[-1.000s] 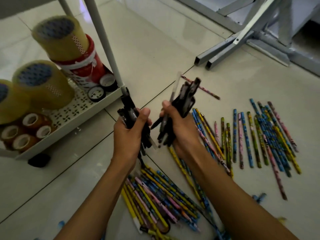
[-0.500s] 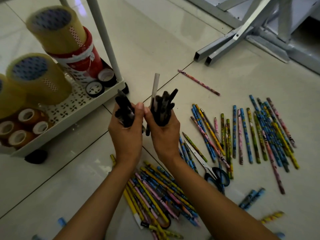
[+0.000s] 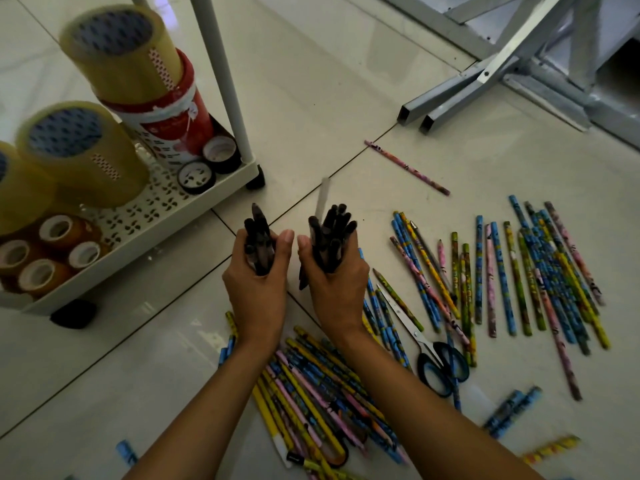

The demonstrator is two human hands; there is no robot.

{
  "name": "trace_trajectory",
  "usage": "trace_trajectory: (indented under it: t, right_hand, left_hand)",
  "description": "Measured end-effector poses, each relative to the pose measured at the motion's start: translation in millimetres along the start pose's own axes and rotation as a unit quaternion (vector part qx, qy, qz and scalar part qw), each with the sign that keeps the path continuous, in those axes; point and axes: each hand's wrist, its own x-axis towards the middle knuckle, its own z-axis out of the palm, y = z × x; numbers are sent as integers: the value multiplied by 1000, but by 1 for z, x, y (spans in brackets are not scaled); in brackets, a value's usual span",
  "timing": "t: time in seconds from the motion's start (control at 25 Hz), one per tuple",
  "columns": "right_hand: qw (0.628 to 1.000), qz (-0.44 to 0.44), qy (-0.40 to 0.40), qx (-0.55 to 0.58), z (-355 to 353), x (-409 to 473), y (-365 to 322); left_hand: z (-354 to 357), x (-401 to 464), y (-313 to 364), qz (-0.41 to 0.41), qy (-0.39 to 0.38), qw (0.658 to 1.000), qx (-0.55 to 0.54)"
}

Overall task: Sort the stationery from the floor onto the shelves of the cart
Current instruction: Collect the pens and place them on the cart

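My left hand grips a small bundle of black pens, held upright above the floor. My right hand grips a larger bundle of black pens, with one pale clear pen sticking up from it. The two hands are side by side, thumbs almost touching. Patterned pencils lie spread on the floor tiles to the right, and another heap of pencils lies under my forearms. Black-handled scissors lie among them. The white cart's bottom shelf stands at the left.
The cart shelf holds large tape rolls, a red-and-white can with a tape roll on top, and small tape rolls. A cart post rises at its corner. Grey metal frame legs lie at the top right. A single pencil lies apart.
Both hands have come down and together, and the right bundle has turned from slanted to upright. The view has shifted, so the scissors now show.
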Motion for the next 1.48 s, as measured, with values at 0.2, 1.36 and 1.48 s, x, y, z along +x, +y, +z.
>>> trace_trajectory:
  t: [0.2,1.36,1.48]
  right_hand:
    - [995,-39,-37,-79,-6,-7,15]
    - [982,186,-22,9,-94,51,-34]
    - [987,147,-37,61,-46,19,-35]
  left_hand:
    - [0,-6,-9,11,-21,999,37]
    - [9,-7,10,-69,-47,996,-11]
    - [4,-7,11,-69,-21,997,-4]
